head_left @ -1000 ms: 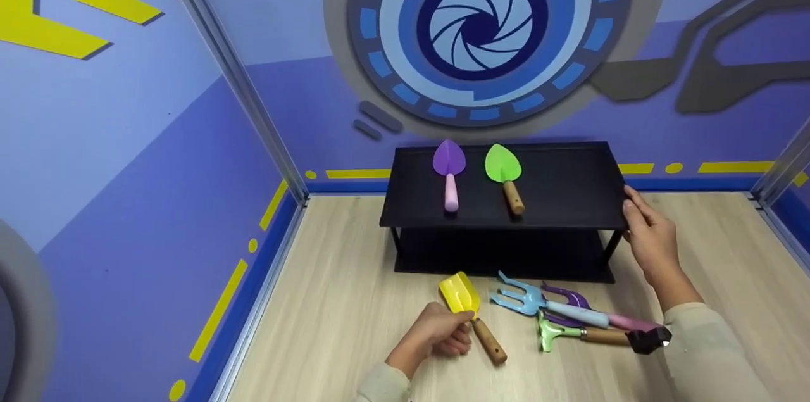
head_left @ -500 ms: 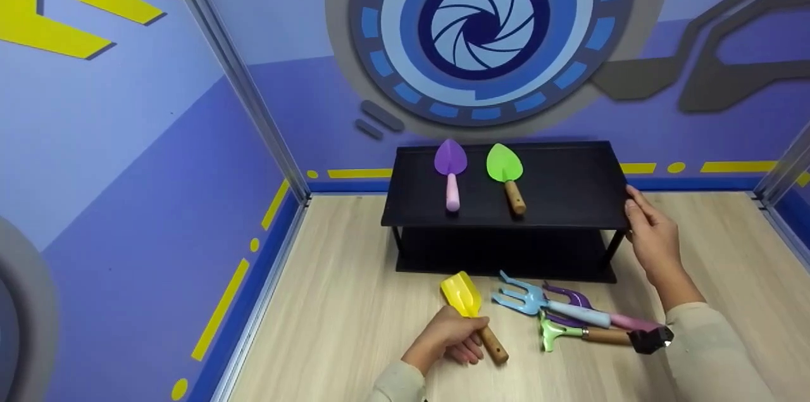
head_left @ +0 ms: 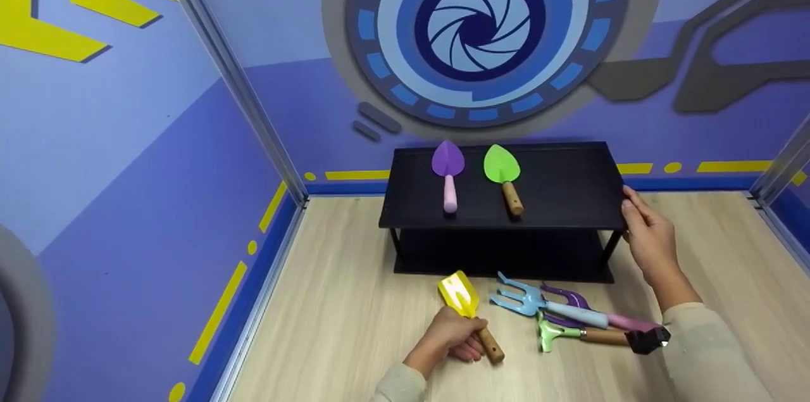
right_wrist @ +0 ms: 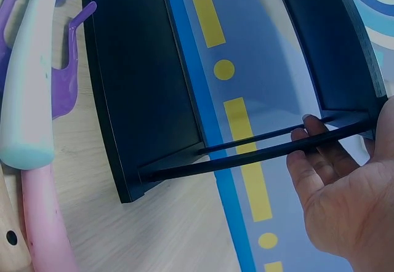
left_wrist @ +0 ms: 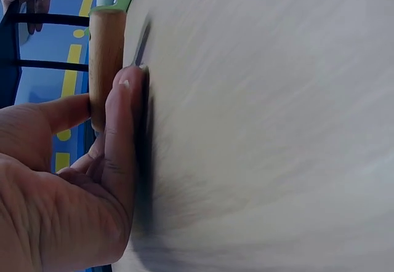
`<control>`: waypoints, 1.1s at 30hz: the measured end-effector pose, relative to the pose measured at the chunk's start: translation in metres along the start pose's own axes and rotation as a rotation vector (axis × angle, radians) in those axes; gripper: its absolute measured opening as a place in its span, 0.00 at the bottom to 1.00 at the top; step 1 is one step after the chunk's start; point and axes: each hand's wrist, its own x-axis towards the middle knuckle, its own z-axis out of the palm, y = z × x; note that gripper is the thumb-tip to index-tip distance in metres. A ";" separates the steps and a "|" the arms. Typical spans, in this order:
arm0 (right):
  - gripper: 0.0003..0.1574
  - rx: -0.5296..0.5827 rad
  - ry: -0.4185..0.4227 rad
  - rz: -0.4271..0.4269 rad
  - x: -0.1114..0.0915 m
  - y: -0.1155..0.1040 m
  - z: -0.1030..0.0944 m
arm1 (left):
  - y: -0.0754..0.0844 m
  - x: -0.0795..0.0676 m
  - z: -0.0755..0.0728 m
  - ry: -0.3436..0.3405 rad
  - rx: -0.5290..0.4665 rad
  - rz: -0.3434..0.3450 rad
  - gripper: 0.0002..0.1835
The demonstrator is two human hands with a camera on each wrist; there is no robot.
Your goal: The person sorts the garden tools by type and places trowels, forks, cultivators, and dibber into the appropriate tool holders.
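My left hand (head_left: 447, 333) pinches a small yellow shovel (head_left: 460, 293) near the top of its wooden handle, low over the table. The left wrist view shows that wooden handle (left_wrist: 106, 53) between thumb and fingers. At the right end of a black two-tier shelf (head_left: 569, 187), my right hand (head_left: 652, 240) grips the upper board's edge. Its fingers (right_wrist: 317, 155) reach the posts underneath in the right wrist view. On the top board lie a purple trowel (head_left: 448, 158) with a pink handle and a green trowel (head_left: 502, 163) with a wooden handle, side by side.
Right of the shovel, a light blue hand fork (head_left: 522, 297) lies across a purple fork (head_left: 573, 297) with a pink handle. A green rake-like tool (head_left: 552, 332) with a wooden handle lies before them. Patterned blue walls (head_left: 285, 111) stand behind and at the left.
My left hand has shifted right along the shovel, its thumb now across the top of the wooden handle. The right hand stays at the shelf's end.
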 end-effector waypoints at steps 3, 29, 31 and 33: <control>0.38 0.003 -0.010 0.010 0.000 0.000 0.000 | 0.000 0.000 0.001 0.022 -0.009 0.015 0.15; 0.39 -0.006 0.003 -0.014 0.000 0.001 0.001 | -0.004 0.006 0.000 0.050 -0.123 0.151 0.12; 0.39 -0.004 0.003 -0.014 0.000 0.001 0.001 | -0.006 0.007 0.000 0.046 -0.138 0.167 0.12; 0.38 -0.004 0.005 -0.015 0.000 0.001 0.000 | -0.007 0.009 0.001 0.043 -0.160 0.180 0.12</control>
